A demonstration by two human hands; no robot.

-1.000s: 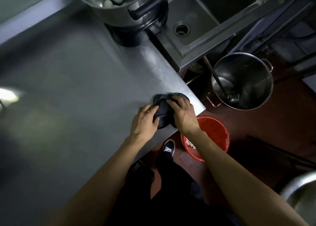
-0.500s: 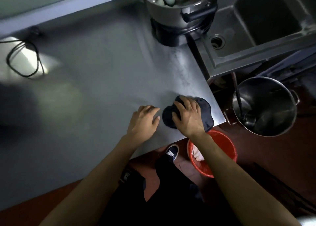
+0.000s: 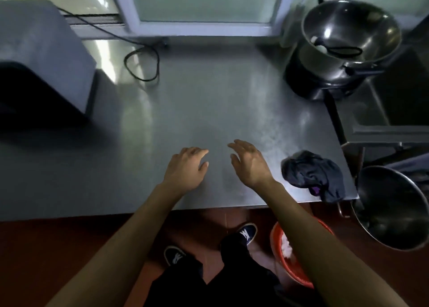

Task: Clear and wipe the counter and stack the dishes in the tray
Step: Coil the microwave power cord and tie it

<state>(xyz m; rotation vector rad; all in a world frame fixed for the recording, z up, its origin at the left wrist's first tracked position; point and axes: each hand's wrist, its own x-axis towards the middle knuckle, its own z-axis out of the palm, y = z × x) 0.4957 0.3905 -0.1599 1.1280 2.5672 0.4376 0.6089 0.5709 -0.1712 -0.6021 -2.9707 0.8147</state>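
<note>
A crumpled dark cloth (image 3: 313, 175) lies on the steel counter (image 3: 209, 111) at its front right corner, partly hanging over the edge. My right hand (image 3: 249, 162) hovers open above the counter just left of the cloth, not touching it. Close beside it on the left is my left hand (image 3: 186, 168), fingers loosely curled and apart, holding nothing. Both hands are near the counter's front edge.
A steel pot (image 3: 348, 42) with eggs and a black cord sits on a black burner at the back right. A grey appliance (image 3: 39, 58) stands at the left with a looped cable (image 3: 141, 63). Sink (image 3: 394, 111) at right; a large steel pot (image 3: 392, 209) and red bucket (image 3: 294, 260) stand on the floor.
My right hand has let go of the cloth and moved left of it. The left hand stays beside it. The view has shifted left, showing more of the counter.
</note>
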